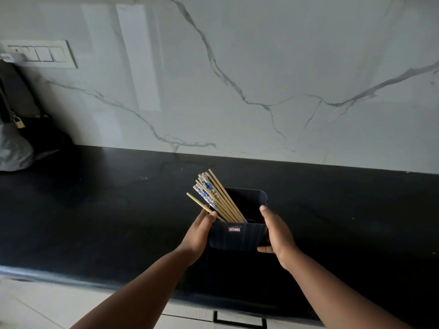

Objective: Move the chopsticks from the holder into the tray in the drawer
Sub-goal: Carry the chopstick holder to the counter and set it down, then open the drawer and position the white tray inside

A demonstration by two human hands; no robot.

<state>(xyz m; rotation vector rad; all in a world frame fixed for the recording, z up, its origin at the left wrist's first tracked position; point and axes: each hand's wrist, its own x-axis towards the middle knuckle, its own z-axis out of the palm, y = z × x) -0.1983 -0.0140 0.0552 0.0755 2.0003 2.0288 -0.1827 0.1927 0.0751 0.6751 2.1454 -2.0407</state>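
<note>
Head view: holder [237, 235] (chopsticks [215, 198] inside) between hands [198, 233].

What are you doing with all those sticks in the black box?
A person is holding a dark holder on the black counter, left hand on one side, right hand on the other. The chopsticks are all in it, leaning left. Below the counter, the drawer looks shut.
</note>
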